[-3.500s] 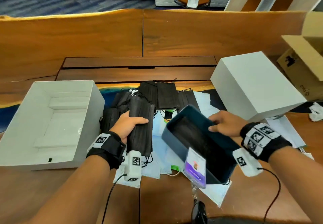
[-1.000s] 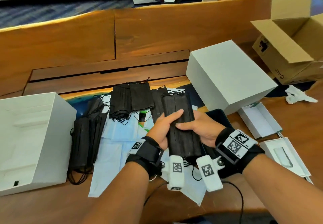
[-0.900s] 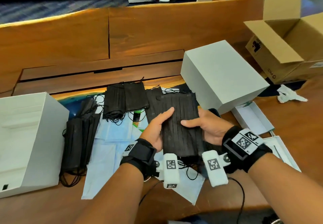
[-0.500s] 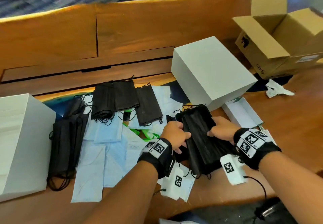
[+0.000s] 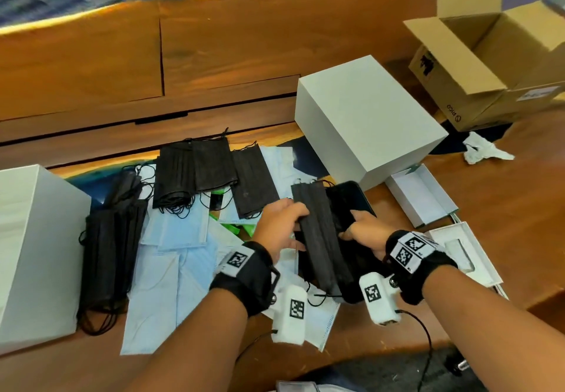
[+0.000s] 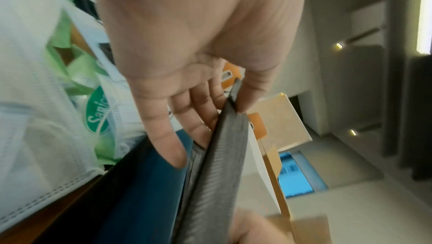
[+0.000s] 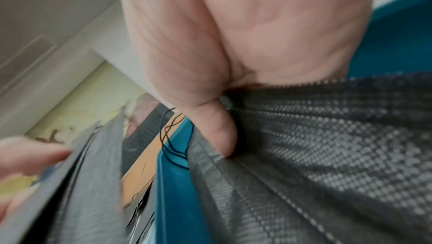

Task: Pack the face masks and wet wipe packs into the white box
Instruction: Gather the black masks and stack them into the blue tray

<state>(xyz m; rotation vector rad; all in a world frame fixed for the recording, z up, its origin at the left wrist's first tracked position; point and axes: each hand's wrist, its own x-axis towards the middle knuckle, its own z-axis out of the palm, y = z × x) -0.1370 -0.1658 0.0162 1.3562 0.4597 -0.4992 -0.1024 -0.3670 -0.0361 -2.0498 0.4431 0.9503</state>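
My left hand [image 5: 293, 217] pinches a stack of black face masks [image 5: 321, 238] and holds it on edge over a dark teal tray [image 5: 357, 195]. The left wrist view shows my left hand [image 6: 224, 103] with thumb and fingers clamped on those masks [image 6: 219, 174]. My right hand [image 5: 351, 226] grips more black masks lying in the tray. Its thumb [image 7: 222, 137] presses on a mask [image 7: 327, 155], and its fingers are hidden beneath. The open white box [image 5: 39, 238] stands at far left. Black masks [image 5: 113, 251], blue masks [image 5: 171, 269] and green wet wipe packs [image 5: 232, 226] lie between.
A closed white box [image 5: 367, 122] stands behind the tray, and an open cardboard box [image 5: 474, 64] sits at the back right. Small white trays [image 5: 422, 199] and crumpled paper [image 5: 483, 153] lie to the right. A raised wooden ledge [image 5: 153, 55] borders the far side.
Both hands have carried the black mask stack from in front of me down and right to the teal tray. The stack has turned from flat onto its edge and has split between the hands.
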